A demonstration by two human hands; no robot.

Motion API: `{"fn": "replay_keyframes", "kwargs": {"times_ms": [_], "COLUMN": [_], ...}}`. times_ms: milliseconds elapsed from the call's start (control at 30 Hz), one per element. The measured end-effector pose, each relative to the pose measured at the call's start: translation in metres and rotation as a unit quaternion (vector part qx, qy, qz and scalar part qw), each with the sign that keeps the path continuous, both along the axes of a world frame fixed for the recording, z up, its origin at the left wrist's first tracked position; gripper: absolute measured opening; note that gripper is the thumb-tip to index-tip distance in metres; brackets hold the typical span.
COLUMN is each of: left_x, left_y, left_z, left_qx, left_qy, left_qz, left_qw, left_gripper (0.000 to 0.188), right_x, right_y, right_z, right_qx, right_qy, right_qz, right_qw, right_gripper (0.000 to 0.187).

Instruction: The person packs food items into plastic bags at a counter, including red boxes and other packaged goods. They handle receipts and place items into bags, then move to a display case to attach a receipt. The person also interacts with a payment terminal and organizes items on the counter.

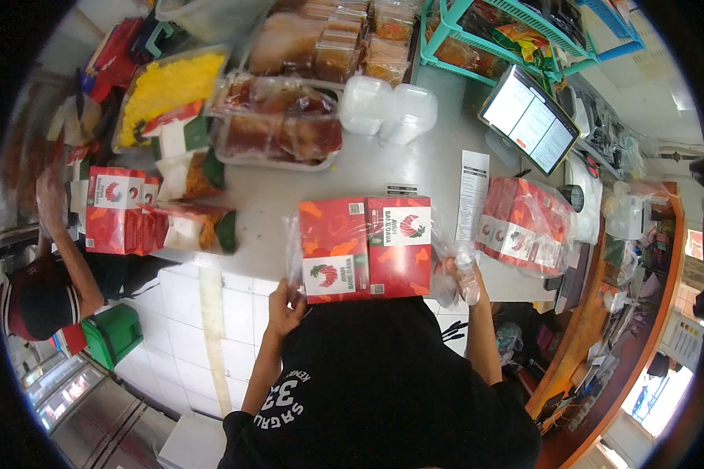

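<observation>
Two red food boxes (335, 234) with white label panels stand side by side at the table's near edge, right in front of me. A clear plastic bag (293, 254) shows at both sides of them; whether it fully wraps them is hard to tell. At the boxes' lower left corner, my left hand (286, 309) is closed on the bag's edge. To the right of the boxes my right hand (477, 288) is closed around a bunched, shiny part of the same plastic.
More bagged red boxes (524, 227), a paper slip (472, 195) and a tablet (530, 117) are at right. White containers (409, 113), a tray of dark red sauce packs (278, 141) and yellow food (172, 86) stand behind. A co-worker (51, 289) works at left beside red boxes (113, 211).
</observation>
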State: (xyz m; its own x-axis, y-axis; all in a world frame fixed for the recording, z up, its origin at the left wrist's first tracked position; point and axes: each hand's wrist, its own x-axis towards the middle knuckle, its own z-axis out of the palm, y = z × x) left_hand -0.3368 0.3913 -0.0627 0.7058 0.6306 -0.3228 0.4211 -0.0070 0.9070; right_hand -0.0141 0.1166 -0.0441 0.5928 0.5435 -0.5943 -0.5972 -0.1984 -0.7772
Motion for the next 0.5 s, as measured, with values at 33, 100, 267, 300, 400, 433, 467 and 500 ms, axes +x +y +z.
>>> {"fn": "replay_keyframes", "kwargs": {"times_ms": [33, 100, 267, 300, 400, 433, 467, 500], "left_x": [-0.001, 0.002, 0.026, 0.031, 0.035, 0.034, 0.033, 0.029], "left_y": [0.000, -0.002, -0.009, -0.009, -0.010, -0.009, -0.008, -0.006], "left_z": [0.003, 0.009, 0.015, 0.017, 0.027, 0.033, 0.039, 0.047], "left_qx": [0.030, 0.052, 0.103, 0.100, 0.119, 0.124, 0.107, 0.083], "left_qy": [0.015, 0.079, 0.138, 0.149, 0.119, 0.084, 0.114, 0.131], "left_qz": [-0.054, -0.064, 0.008, 0.008, 0.011, 0.004, -0.006, -0.028], "left_qw": [0.998, 0.993, 0.985, 0.984, 0.986, 0.989, 0.988, 0.987], "left_gripper": [0.028, 0.041, 0.048, 0.048, 0.042, 0.040, 0.037, 0.034], "right_x": [-0.002, -0.005, -0.007, -0.008, -0.008, -0.007, -0.006, -0.004], "right_y": [-0.005, -0.009, 0.012, 0.018, 0.020, 0.017, 0.012, 0.008], "right_z": [0.005, 0.012, -0.003, -0.008, -0.007, -0.003, 0.003, 0.010], "right_qx": [-0.024, -0.061, -0.220, -0.297, -0.296, -0.289, -0.283, -0.297], "right_qy": [-0.019, -0.043, -0.308, -0.324, -0.380, -0.381, -0.379, -0.368], "right_qz": [0.017, 0.042, 0.313, 0.355, 0.301, 0.347, 0.391, 0.404], "right_qw": [0.999, 0.996, 0.871, 0.825, 0.823, 0.807, 0.789, 0.783], "right_gripper": [0.024, 0.027, 0.041, 0.037, 0.033, 0.035, 0.037, 0.038]}}
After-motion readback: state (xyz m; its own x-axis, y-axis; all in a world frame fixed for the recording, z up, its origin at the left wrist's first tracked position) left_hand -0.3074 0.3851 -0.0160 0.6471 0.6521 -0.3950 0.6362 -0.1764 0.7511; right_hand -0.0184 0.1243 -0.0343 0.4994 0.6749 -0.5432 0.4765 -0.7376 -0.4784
